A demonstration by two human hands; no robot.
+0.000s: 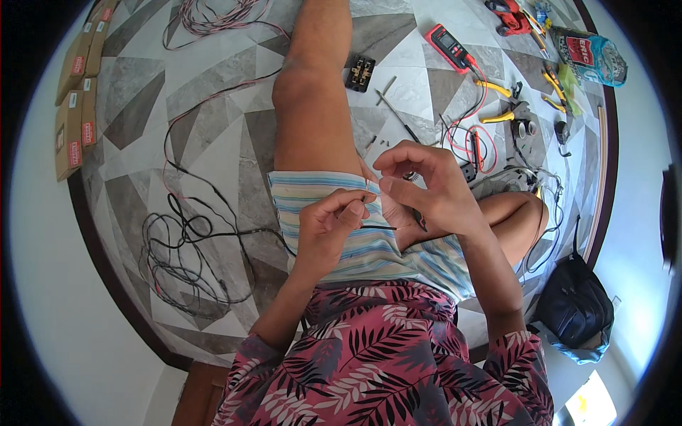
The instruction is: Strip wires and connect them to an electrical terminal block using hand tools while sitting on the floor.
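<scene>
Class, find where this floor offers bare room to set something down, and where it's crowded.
Bare: floor between the cardboard boxes and the thin cable, and again between that cable and the outstretched leg. Crowded: right of the leg, around the multimeter and yellow-handled pliers, and lower left, under the tangled coil.

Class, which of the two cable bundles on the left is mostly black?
The lower cable bundle, left of the left hand; the upper cable bundle mixes reddish and black wires.
</scene>
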